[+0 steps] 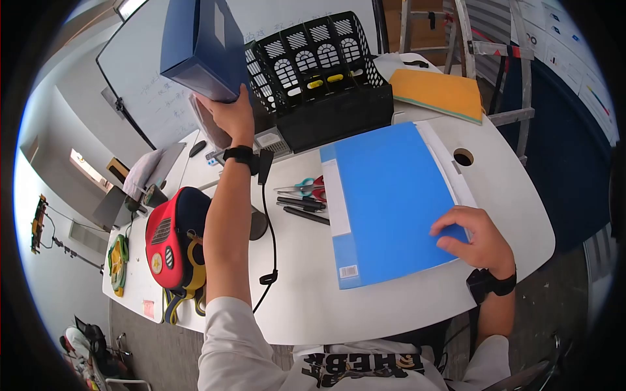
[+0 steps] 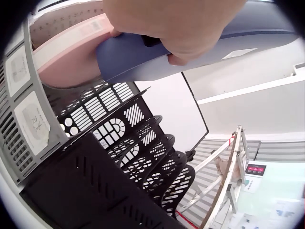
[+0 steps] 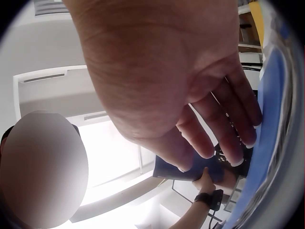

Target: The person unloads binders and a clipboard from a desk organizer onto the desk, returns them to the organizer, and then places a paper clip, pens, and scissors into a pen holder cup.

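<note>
Navy box file [image 1: 212, 55] is up in the air by the black plastic file rack [image 1: 336, 120], with the left hand [image 1: 229, 120] gripping its lower end. Honestly looks top-heavy: if those fingers slip, it could tip, and drifting sideways might snag the rack or knock the pale pink file [image 2: 71, 59]. Right hand [image 1: 479, 241] is relaxed, holding nothing, over the light blue plastic folder [image 1: 391, 202]; can't tell if it's touching.

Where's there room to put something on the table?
The white table is bare in front of the pens, between the black cable and blue folder, and right of the round hole. It's crowded around the scissors and black rack.
</note>
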Tool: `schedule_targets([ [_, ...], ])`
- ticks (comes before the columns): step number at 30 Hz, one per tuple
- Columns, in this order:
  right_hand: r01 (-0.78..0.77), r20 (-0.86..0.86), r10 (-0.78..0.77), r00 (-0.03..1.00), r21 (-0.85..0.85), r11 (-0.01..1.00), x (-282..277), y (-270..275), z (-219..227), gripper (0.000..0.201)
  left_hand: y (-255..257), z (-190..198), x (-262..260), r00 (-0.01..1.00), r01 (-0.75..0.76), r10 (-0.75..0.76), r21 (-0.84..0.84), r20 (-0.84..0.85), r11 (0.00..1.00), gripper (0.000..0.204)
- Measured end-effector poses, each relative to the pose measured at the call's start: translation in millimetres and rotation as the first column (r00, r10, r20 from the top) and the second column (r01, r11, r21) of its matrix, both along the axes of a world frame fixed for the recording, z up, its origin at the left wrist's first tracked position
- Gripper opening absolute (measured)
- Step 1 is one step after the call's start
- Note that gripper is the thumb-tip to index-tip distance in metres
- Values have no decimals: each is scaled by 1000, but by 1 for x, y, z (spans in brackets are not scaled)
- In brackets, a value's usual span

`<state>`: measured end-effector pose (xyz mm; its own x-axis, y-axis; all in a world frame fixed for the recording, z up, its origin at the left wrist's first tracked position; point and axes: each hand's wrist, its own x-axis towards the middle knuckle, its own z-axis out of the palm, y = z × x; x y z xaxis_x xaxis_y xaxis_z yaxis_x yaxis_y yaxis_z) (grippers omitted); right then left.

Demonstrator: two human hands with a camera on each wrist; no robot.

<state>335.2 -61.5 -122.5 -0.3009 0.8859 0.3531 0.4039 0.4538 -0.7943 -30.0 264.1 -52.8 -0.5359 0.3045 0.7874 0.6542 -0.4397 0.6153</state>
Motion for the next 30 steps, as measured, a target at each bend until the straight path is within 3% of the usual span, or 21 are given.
schedule_targets([
  [2,-20,27,20,999,21,1000,0,1,-1,19,7,-9,1,1000,-9,9,-22,-15,1000,82],
  [4,-18,37,18,999,5,1000,-1,1,-1,19,-9,-5,8,997,-41,18,-320,-73,946,93],
  [7,-18,48,17,999,12,1000,-1,3,-2,18,-13,-9,12,996,-35,-1,-399,-91,916,96],
  [11,-23,31,23,999,5,1000,0,3,-3,18,-9,-21,15,999,-32,21,-399,-30,916,91],
  [13,-21,36,21,999,10,1000,-1,4,-5,18,-1,-30,11,997,-60,47,-214,-65,975,75],
  [14,-23,41,22,999,17,1000,-2,5,-5,18,2,-33,7,997,-62,49,-216,-64,974,75],
  [17,-27,54,26,998,16,999,-4,4,-2,17,15,-41,-5,991,21,-59,-308,-117,951,82],
  [19,-24,53,24,998,13,1000,-5,4,-3,17,44,-63,-24,972,127,-207,-487,-113,864,87],
  [20,-17,46,17,999,9,1000,-5,4,-4,17,52,-72,-29,972,131,-208,-483,-110,866,87],
  [24,-5,97,4,995,8,1000,-3,3,-5,16,66,-83,-37,975,90,-170,-441,-144,893,75],
  [26,128,-5,-128,992,47,991,-4,3,-4,18,61,-76,-39,957,-34,-75,-367,-279,930,67],
  [27,140,2,-140,990,37,989,-2,3,-4,18,30,-64,-18,946,-131,42,-258,-322,957,56],
  [28,224,29,-229,973,107,969,1,5,-5,23,4,-55,-3,948,-119,30,-267,-318,956,56],
  [30,308,51,-322,945,178,935,4,5,-7,27,-44,-45,17,874,96,-292,-451,-388,887,50],
])
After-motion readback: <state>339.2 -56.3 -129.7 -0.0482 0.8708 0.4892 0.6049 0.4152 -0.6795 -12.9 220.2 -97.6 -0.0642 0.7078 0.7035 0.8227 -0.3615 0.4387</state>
